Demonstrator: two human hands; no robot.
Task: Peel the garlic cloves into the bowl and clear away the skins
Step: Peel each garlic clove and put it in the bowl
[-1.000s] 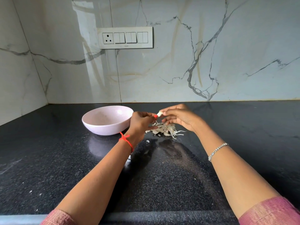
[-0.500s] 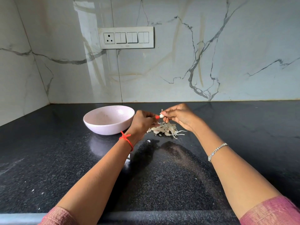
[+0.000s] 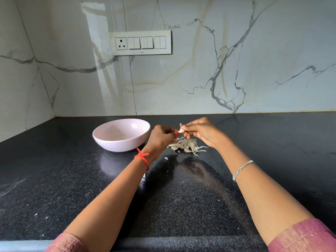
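Two hands on one garlic clove (image 3: 181, 131), and it's fiddly work up there. The right hand (image 3: 201, 135) pinches the clove between thumb and fingertips, and a scrap of skin stands up just above that pinch. The left hand (image 3: 160, 139) comes in from the other side with its fingers curled, its red thumbnail nipping at the clove's left end. Whether it has skin caught under the nail is too small to tell.

Directly beneath the grip lies the pile of skins (image 3: 185, 146) on the black countertop (image 3: 181, 197), so anything shed should drop where it belongs. The pink bowl (image 3: 116, 145) sits off to the left of the grip, beyond the left hand, and I can't make out any cloves in it from here.

Doing this well looks to be about a light right-hand pinch, firm enough to stop the clove from spinning, while the left nail lifts an edge and strips along the length. Turning the clove between pulls should help. Skins like these are papery and cling to fingers, so flick them off over the pile, and carry only the bare clove left to the bowl.
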